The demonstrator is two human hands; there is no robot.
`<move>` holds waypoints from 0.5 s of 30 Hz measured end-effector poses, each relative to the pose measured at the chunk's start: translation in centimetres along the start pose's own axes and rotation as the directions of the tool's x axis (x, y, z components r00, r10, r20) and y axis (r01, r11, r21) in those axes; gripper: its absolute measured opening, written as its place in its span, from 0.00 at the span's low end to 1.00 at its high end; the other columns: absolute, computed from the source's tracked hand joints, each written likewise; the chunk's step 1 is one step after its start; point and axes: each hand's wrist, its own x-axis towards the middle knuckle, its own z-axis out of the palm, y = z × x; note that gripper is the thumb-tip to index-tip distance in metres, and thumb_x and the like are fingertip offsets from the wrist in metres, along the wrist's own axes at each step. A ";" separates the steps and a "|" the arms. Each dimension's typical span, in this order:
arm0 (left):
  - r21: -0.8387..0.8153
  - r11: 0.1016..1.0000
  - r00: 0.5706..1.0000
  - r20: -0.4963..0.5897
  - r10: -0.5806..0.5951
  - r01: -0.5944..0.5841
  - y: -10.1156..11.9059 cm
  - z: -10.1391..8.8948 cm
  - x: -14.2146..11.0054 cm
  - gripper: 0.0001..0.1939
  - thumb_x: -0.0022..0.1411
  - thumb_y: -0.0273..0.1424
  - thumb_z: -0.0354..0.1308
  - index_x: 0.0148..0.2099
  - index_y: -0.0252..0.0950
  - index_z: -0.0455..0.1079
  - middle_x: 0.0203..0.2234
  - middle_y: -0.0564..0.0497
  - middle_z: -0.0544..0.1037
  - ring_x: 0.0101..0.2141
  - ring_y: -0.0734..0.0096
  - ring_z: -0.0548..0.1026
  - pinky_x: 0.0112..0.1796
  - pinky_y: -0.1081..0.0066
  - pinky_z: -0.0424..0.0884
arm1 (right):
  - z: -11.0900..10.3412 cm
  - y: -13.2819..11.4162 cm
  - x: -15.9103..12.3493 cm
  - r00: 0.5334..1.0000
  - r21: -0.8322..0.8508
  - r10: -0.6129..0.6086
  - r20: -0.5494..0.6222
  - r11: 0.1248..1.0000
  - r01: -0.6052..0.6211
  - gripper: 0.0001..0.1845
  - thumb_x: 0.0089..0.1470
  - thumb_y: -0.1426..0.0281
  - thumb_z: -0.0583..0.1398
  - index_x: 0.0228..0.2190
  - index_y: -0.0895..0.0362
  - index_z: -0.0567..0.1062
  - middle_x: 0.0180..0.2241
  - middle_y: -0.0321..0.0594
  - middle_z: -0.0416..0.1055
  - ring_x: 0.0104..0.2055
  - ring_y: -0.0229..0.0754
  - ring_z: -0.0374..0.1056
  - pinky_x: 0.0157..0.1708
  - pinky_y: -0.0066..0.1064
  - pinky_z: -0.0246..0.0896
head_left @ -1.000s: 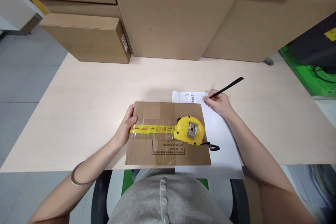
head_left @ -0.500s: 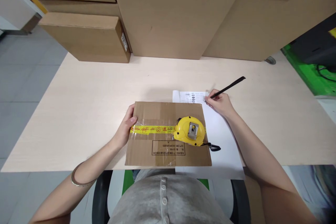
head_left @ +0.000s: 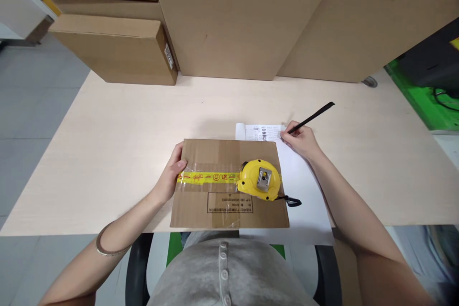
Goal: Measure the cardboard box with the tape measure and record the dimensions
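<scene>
My left hand (head_left: 171,174) grips the left edge of a small cardboard box (head_left: 201,210), its thumb on top and the other fingers partly hidden along the side. Yellow printed tape runs across the box's top. On its right half lies a yellow tape measure (head_left: 254,174) with a metal clip and a black wrist strap. Closed around a black pen (head_left: 311,117), my right hand (head_left: 299,139) rests on a white sheet of paper (head_left: 304,201). Writing shows near the sheet's top edge, at the pen's tip. The box covers the left part of the sheet.
Large cardboard boxes (head_left: 233,24) form a wall along the table's far edge. A smaller carton (head_left: 118,60) stands at the back left. At the far right is a dark object (head_left: 430,52) on a green surface. The pale table (head_left: 107,153) ends close to my body.
Both hands keep their holds, and the box and tape measure stay in place. Only a very slight shift of the whole view shows.
</scene>
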 end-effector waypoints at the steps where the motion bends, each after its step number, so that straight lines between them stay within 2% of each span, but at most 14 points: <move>1: 0.001 1.000 1.000 0.000 -0.003 0.003 0.0 0.0 0.0 0.26 0.58 0.48 0.64 0.54 0.40 0.72 0.58 0.46 0.77 0.62 0.41 0.69 0.62 0.51 0.68 | 0.0 0.0 0.0 1.000 -0.018 -0.001 -0.002 1.000 0.001 0.14 0.45 0.61 0.66 0.23 0.52 0.66 0.15 0.30 0.65 0.17 0.35 0.60 0.20 0.28 0.52; 7: 0.010 0.999 0.999 0.040 0.030 -0.030 -0.3 -0.3 0.0 0.26 0.61 0.48 0.62 0.58 0.43 0.72 0.60 0.48 0.76 0.65 0.40 0.67 0.65 0.48 0.66 | -0.3 -1.0 -0.1 0.996 -0.165 0.047 0.076 0.986 -0.034 0.15 0.47 0.56 0.62 0.25 0.51 0.64 0.16 0.30 0.64 0.19 0.36 0.58 0.22 0.30 0.52; 10: 0.026 0.998 0.996 0.078 0.054 -0.056 -0.8 -0.7 0.2 0.30 0.63 0.49 0.61 0.64 0.46 0.69 0.67 0.49 0.70 0.70 0.40 0.61 0.69 0.47 0.59 | -0.9 -2.3 -0.9 0.991 -0.295 0.100 0.091 0.953 -0.069 0.16 0.52 0.53 0.58 0.25 0.50 0.62 0.17 0.31 0.63 0.20 0.38 0.57 0.24 0.32 0.52; 13: 0.083 0.981 0.980 0.111 0.166 -0.176 -1.4 -1.8 0.5 0.33 0.66 0.48 0.62 0.71 0.55 0.62 0.73 0.53 0.62 0.74 0.45 0.53 0.72 0.46 0.50 | -1.4 -3.6 -2.0 0.982 -0.483 0.155 0.108 0.872 -0.085 0.20 0.53 0.52 0.59 0.20 0.51 0.63 0.16 0.33 0.61 0.22 0.40 0.58 0.26 0.33 0.49; 15: 0.166 0.939 0.949 0.150 0.278 -0.301 -1.6 -2.6 0.8 0.30 0.68 0.46 0.61 0.70 0.59 0.63 0.74 0.55 0.59 0.75 0.48 0.49 0.73 0.46 0.45 | -1.4 -4.3 -2.6 0.973 -0.598 0.191 0.130 0.798 -0.077 0.25 0.53 0.52 0.61 0.15 0.51 0.62 0.15 0.36 0.62 0.22 0.42 0.59 0.27 0.34 0.47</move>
